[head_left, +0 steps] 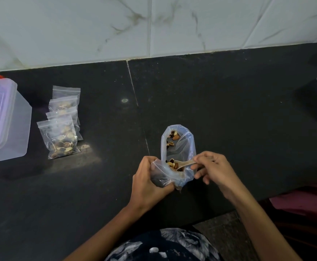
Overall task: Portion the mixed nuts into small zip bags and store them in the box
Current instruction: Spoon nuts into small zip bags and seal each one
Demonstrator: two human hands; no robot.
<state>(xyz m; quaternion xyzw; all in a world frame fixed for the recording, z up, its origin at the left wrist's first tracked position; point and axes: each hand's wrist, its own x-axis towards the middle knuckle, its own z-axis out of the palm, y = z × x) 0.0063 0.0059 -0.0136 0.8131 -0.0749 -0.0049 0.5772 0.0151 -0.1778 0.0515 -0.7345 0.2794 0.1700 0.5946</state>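
The left hand is being held curled round the lower part of a large clear plastic bag, the film being bunched in its grip; a smaller bag may be gathered in the same grip, but this cannot be made out through the crumpled plastic. The right hand is being kept pinched on the handle of a small pale spoon, whose bowl is being held inside the bag's open mouth, loaded with mixed nuts. More nuts are being seen through the film at the far end of the bag. The hands are being held close together, just above the near part of a dark stone counter.

To the left, well apart from the hands, a pile of filled small zip bags is lying on the counter; the bags are overlapping, so their exact number is hard to tell. One loose nut is lying just beside the nearest one. Further left, a translucent box with a lid and red clips is being cut off by the frame edge; its contents cannot be determined. At the right edge, a pale object is being cropped and blurred beyond identification.
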